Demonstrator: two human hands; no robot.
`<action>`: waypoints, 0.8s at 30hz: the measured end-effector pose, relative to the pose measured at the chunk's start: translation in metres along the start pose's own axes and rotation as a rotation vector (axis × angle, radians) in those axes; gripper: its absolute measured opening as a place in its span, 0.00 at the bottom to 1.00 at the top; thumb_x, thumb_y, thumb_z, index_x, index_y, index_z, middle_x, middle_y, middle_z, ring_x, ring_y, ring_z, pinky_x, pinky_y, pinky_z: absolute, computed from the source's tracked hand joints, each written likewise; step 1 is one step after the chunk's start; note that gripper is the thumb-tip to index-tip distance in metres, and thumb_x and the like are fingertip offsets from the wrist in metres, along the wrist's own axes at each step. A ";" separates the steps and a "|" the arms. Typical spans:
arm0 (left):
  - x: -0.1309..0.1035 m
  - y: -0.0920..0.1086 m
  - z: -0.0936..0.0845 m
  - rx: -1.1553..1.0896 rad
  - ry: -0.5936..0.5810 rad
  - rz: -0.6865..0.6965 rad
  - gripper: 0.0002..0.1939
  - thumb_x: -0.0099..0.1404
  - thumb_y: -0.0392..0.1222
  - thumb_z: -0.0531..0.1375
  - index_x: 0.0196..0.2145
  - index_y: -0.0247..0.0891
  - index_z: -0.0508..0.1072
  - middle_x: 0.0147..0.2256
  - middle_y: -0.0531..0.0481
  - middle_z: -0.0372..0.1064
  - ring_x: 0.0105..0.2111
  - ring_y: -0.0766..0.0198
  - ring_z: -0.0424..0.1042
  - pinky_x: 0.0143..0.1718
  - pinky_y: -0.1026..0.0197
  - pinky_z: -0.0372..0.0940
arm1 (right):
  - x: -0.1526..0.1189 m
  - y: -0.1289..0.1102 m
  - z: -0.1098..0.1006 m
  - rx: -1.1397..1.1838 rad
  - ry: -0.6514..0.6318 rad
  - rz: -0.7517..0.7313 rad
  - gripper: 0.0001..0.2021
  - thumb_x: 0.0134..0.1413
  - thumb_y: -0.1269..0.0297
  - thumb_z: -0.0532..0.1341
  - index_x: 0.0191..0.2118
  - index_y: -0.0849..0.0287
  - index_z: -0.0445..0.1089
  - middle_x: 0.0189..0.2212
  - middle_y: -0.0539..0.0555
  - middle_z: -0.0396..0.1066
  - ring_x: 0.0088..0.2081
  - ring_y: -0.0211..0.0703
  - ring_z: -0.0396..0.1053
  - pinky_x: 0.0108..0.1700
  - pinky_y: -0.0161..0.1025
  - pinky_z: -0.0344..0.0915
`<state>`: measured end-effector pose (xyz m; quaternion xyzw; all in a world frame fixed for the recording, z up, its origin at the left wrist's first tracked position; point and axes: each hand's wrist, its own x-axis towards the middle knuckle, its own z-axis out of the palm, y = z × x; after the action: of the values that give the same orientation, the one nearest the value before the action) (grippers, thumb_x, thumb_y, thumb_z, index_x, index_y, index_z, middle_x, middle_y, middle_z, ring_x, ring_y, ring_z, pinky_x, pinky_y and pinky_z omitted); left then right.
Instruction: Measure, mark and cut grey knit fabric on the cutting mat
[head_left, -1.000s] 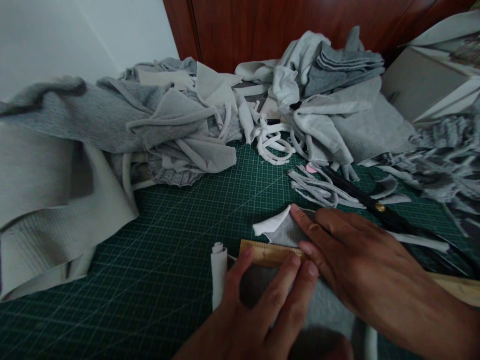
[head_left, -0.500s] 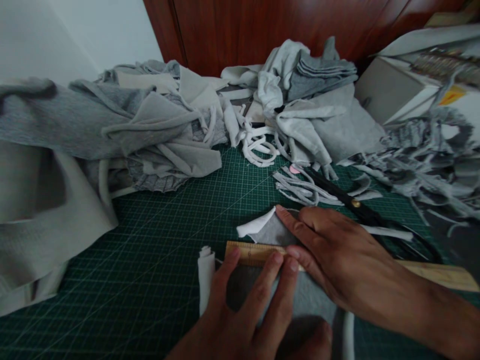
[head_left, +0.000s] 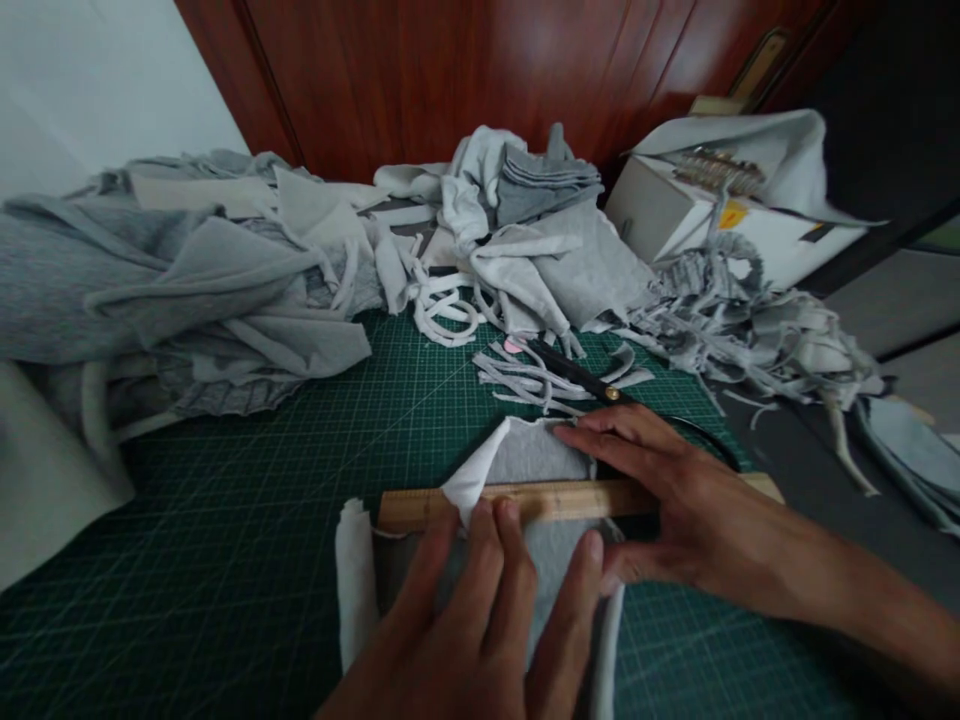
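Note:
A grey cloth piece (head_left: pixel 559 560) lies on the green cutting mat (head_left: pixel 247 540), with a wooden ruler (head_left: pixel 555 500) across it. Its far part extends beyond the ruler, and a white folded corner (head_left: pixel 476 475) overlaps the ruler's far edge. My left hand (head_left: pixel 472 620) rests over the cloth with fingers spread, its fingertips at the ruler's near edge and the folded corner. My right hand (head_left: pixel 675 490) is open across the ruler's right part, fingers on the cloth's far edge and thumb by its near right side. A rolled white edge (head_left: pixel 356 580) lies left of my left hand.
Black-handled scissors (head_left: pixel 577 375) lie beyond my right hand beside thin grey strips (head_left: pixel 517 380). Piled grey cloth (head_left: pixel 210 270) lines the back left. Folded cloth (head_left: pixel 555 185), a white box (head_left: pixel 652 215) and tangled scraps (head_left: pixel 720 310) stand at the back and right.
The view has shifted right. My hands have moved apart, with my right thumb now off the ruler. The cloth's white corner now folds over the ruler's edge.

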<state>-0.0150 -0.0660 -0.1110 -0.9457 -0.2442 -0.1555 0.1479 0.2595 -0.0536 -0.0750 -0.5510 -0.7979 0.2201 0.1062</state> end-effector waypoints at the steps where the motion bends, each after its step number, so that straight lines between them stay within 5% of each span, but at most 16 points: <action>1: 0.006 0.001 -0.002 0.003 0.003 0.015 0.28 0.75 0.48 0.53 0.69 0.37 0.63 0.56 0.39 0.75 0.60 0.48 0.67 0.62 0.46 0.56 | 0.001 -0.001 0.000 0.008 0.004 -0.004 0.44 0.53 0.40 0.71 0.71 0.54 0.63 0.65 0.63 0.61 0.66 0.63 0.62 0.66 0.58 0.65; 4: 0.020 0.002 -0.005 -0.059 -0.014 0.005 0.24 0.73 0.44 0.54 0.61 0.29 0.71 0.55 0.35 0.75 0.56 0.48 0.70 0.60 0.47 0.60 | -0.001 -0.003 0.000 0.015 0.042 -0.035 0.41 0.53 0.42 0.72 0.69 0.53 0.67 0.64 0.61 0.64 0.65 0.61 0.62 0.66 0.56 0.65; 9: 0.036 -0.008 -0.004 -0.357 -0.148 -0.069 0.19 0.70 0.52 0.59 0.49 0.34 0.77 0.49 0.39 0.74 0.49 0.48 0.72 0.49 0.48 0.70 | -0.003 -0.003 0.001 0.016 0.094 -0.094 0.36 0.54 0.47 0.74 0.66 0.53 0.70 0.61 0.60 0.67 0.63 0.58 0.65 0.63 0.54 0.68; 14: 0.056 -0.025 -0.002 -0.501 -0.302 -0.240 0.08 0.72 0.33 0.54 0.42 0.39 0.73 0.42 0.46 0.70 0.37 0.59 0.72 0.38 0.55 0.72 | -0.005 -0.005 0.003 -0.035 0.141 -0.126 0.37 0.53 0.49 0.75 0.65 0.57 0.70 0.60 0.61 0.69 0.61 0.57 0.68 0.61 0.54 0.71; 19: 0.060 -0.031 0.007 -0.450 -0.257 -0.198 0.06 0.73 0.33 0.55 0.43 0.40 0.71 0.43 0.48 0.68 0.34 0.61 0.72 0.37 0.57 0.71 | -0.032 -0.033 0.011 -0.142 0.366 -0.348 0.12 0.69 0.66 0.63 0.54 0.60 0.77 0.52 0.59 0.77 0.60 0.51 0.71 0.60 0.46 0.72; 21: 0.058 -0.029 0.013 -0.410 -0.227 -0.156 0.08 0.73 0.31 0.54 0.43 0.40 0.70 0.42 0.48 0.68 0.36 0.60 0.73 0.37 0.56 0.71 | -0.042 -0.047 0.016 -0.132 0.303 -0.419 0.12 0.73 0.61 0.59 0.48 0.59 0.80 0.48 0.57 0.81 0.55 0.48 0.75 0.56 0.40 0.75; 24: 0.055 -0.026 0.019 -0.309 -0.169 -0.103 0.07 0.73 0.31 0.53 0.44 0.38 0.70 0.41 0.46 0.69 0.38 0.57 0.73 0.37 0.56 0.71 | -0.053 -0.053 0.024 -0.245 0.310 -0.383 0.19 0.75 0.54 0.54 0.50 0.59 0.80 0.48 0.55 0.83 0.54 0.50 0.77 0.57 0.43 0.76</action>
<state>0.0222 -0.0147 -0.1022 -0.9531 -0.2769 -0.1185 -0.0281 0.2248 -0.1238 -0.0675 -0.4258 -0.8825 0.0107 0.1994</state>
